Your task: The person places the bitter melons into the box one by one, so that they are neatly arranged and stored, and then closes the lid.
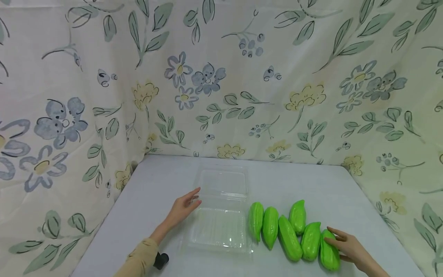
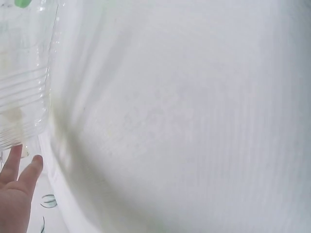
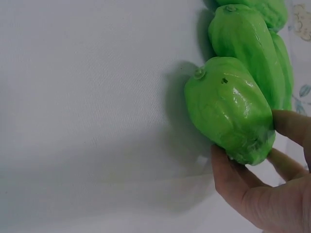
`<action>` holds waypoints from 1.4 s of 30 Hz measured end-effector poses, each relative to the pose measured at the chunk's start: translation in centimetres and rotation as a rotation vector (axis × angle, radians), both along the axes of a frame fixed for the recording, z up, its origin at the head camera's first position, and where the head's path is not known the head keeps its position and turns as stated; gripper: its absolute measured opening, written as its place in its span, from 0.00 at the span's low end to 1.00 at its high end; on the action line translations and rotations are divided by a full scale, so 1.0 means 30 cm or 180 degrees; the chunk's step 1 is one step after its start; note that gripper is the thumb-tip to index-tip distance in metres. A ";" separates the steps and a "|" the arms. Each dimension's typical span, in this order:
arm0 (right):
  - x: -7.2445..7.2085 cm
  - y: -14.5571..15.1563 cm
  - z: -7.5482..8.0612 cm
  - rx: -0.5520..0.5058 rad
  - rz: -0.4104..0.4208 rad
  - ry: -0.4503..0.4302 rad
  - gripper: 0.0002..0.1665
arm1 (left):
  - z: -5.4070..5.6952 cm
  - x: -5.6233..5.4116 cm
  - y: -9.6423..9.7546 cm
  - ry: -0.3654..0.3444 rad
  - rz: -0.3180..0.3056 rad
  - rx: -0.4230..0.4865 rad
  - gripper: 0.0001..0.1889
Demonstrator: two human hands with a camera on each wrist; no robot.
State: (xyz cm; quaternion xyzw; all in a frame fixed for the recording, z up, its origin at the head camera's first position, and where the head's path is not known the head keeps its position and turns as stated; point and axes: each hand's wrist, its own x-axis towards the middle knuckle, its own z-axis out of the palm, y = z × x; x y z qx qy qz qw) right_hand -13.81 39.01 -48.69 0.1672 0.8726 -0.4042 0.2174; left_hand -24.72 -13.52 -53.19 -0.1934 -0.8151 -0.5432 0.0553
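A clear plastic clamshell box (image 1: pixel 216 249) lies opened out on the table, its lid (image 1: pixel 223 181) folded back on the far side. My left hand (image 1: pixel 181 209) is at the box's left side near the hinge, fingers extended; in the left wrist view its fingertips (image 2: pixel 36 160) are right at the plastic edge. On the right, my right hand (image 1: pixel 351 248) grips the rightmost bright green gourd (image 1: pixel 330 257), which is shiny and shallowly ridged. The right wrist view shows thumb and fingers around the narrow end of this gourd (image 3: pixel 228 107).
Several similar green gourds (image 1: pixel 290 240) lie side by side between the box and my right hand. A small black object (image 1: pixel 160 260) sits by my left sleeve (image 1: pixel 140 257). Flowered cloth (image 1: pixel 228 96) hangs around the back and sides of the white table (image 1: pixel 294 177).
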 end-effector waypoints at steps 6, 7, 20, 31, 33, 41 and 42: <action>0.001 -0.004 0.005 0.0036 -0.0033 -0.0040 0.49 | -0.013 0.003 -0.001 -0.0109 -0.0011 0.0169 0.28; 0.001 -0.005 0.006 0.0035 -0.0031 -0.0044 0.49 | -0.012 0.005 -0.001 -0.0088 -0.0005 0.0174 0.28; 0.004 -0.008 0.015 0.0029 -0.0069 0.0016 0.48 | -0.012 0.007 0.011 0.0216 0.0120 0.0025 0.27; -0.010 0.007 0.036 -0.0049 -0.0077 0.0170 0.45 | 0.106 0.061 0.029 0.0241 0.0028 -0.0035 0.26; -0.014 0.010 0.044 -0.0064 -0.0069 0.0222 0.45 | 0.118 0.066 0.028 0.0252 0.0015 -0.0062 0.26; -0.028 0.020 0.072 -0.0139 -0.0046 0.0322 0.47 | 0.109 0.061 0.030 0.0307 0.0095 -0.0097 0.25; -0.030 0.021 0.076 -0.0147 -0.0056 0.0318 0.48 | 0.108 0.060 0.031 0.0298 0.0107 -0.0102 0.25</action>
